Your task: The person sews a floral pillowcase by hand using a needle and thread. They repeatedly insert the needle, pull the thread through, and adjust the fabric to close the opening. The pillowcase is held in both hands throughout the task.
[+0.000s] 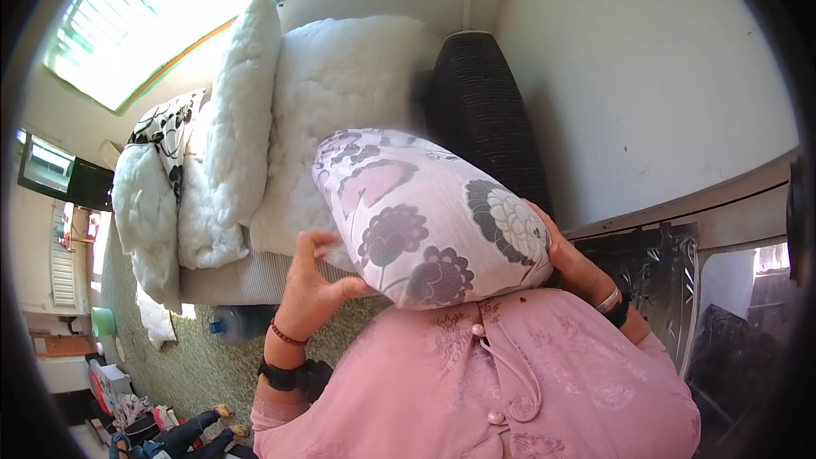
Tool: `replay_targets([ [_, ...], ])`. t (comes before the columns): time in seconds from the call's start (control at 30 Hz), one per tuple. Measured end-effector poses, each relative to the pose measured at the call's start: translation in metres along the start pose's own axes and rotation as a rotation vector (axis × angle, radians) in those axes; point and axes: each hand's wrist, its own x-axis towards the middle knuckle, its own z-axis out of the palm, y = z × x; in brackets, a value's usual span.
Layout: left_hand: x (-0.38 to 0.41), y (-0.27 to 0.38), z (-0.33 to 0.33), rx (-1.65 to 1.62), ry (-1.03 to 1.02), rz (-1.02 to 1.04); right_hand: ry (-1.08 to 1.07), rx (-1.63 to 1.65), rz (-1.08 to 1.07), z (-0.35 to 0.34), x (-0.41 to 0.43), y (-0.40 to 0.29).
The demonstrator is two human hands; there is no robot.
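Observation:
A stuffed cushion in a pale pink floral cover (433,217) stands against my chest, tilted to the left at its top. My right hand (570,261) presses round the cushion's lower right edge, its fingers partly hidden behind the fabric. At the lower left corner is my left hand (322,280), thumb and fingers spread apart, the thumb tip close to or touching the cover. Behind the cushion lies a large slab of white fibre filling (350,76), with a narrower white filling piece (245,108) upright to its left.
A dark ribbed cushion (484,102) leans by the white wall at the right. More filling (146,204) with a black-and-white patterned cloth (169,121) is at the left end of the striped bed or couch (236,280). A large blue water bottle (239,325) lies on the floor; another person's legs (197,433) show lower left.

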Motion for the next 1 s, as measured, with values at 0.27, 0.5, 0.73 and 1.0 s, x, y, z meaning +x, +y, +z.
replay_targets([
  [0.27,0.058,-0.011,0.046,0.074,0.331,0.507,0.095,0.055,-0.024,0.015,-0.001,-0.033],
  [0.5,0.051,0.016,-0.009,-0.143,0.436,0.358,0.037,-0.371,-0.376,0.037,0.013,-0.145],
  [0.73,0.078,-0.059,0.027,-0.179,0.444,0.088,0.210,-0.748,-0.300,0.030,0.095,-0.090],
  [1.0,0.079,0.000,0.012,0.101,0.542,0.454,0.521,-0.667,-0.551,0.028,0.086,-0.084],
])
